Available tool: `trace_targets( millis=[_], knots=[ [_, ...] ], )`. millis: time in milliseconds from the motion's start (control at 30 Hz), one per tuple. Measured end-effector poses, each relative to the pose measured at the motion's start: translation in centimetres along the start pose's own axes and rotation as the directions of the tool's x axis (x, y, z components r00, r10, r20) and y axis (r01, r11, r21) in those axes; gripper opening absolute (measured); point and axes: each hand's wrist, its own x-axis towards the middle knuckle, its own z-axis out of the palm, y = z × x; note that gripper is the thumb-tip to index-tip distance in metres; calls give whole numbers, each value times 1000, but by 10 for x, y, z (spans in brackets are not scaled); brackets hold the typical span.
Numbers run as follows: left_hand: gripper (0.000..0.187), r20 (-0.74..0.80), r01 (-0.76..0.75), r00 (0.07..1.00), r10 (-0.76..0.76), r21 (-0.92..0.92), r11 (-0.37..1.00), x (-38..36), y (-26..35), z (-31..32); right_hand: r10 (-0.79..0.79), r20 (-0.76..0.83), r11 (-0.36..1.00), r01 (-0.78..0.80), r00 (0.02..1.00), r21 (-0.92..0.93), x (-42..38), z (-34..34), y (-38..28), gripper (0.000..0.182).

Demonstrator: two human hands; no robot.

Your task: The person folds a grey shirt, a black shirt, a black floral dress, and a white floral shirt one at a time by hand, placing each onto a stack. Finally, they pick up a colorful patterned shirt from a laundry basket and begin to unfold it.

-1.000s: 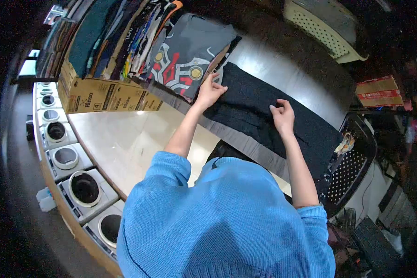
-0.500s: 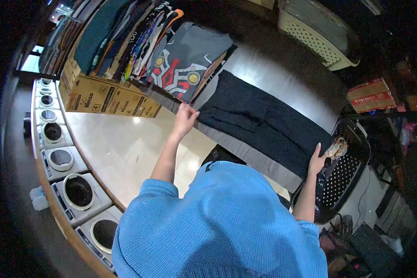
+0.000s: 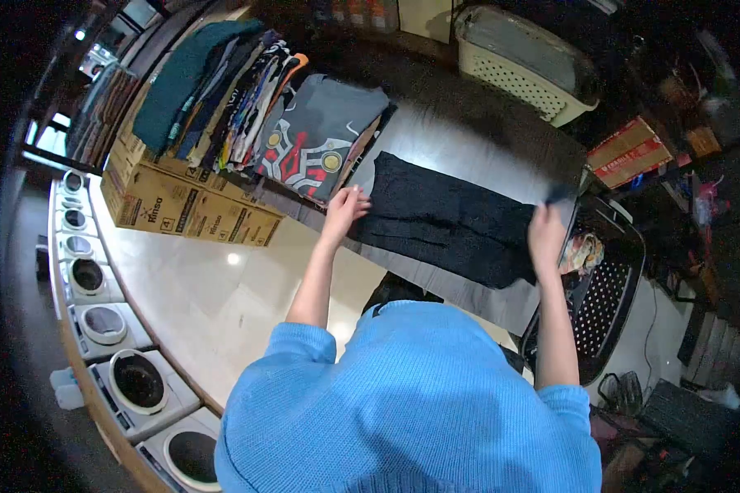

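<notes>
A black garment (image 3: 448, 218) lies flat across a grey table (image 3: 469, 148). My left hand (image 3: 345, 207) rests on its left end, fingers spread and pressing down. My right hand (image 3: 547, 234) grips the garment's right end and lifts it up off the table, near the table's right edge. A grey shirt with a red and gold print (image 3: 321, 140) lies folded just beyond my left hand, at the end of a row of folded clothes (image 3: 214, 90).
Cardboard boxes (image 3: 181, 209) stand under the clothes row. A cream laundry basket (image 3: 522, 70) sits at the table's far side. A black perforated basket (image 3: 600, 287) holding a cloth is at the right. Washing machines (image 3: 131, 378) line the left wall. Red boxes (image 3: 629, 152) at right.
My right hand moved from the garment's middle to its right end and has raised that end. My left hand slid down to the garment's left edge.
</notes>
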Motion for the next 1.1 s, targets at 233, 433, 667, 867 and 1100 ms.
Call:
trace_targets(
  millis=[233,433,667,867,1100],
  knots=[
    [94,347,397,886,-307,-225,890,24,15,12,-69,537,666,-362,841,652,4,44,-141,43],
    [54,79,307,942,-325,183,934,45,-16,13,78,311,963,-152,947,221,-2,114,4,49],
    [41,59,-224,973,224,479,849,52,-33,16,450,645,544,-763,617,351,-44,124,-15,49],
    [59,27,-164,987,161,156,974,14,7,21,-46,248,938,-44,968,344,-4,99,-173,33],
    [67,814,827,533,-233,-442,348,27,70,-8,-614,644,772,514,456,373,-42,42,-353,36]
  ],
)
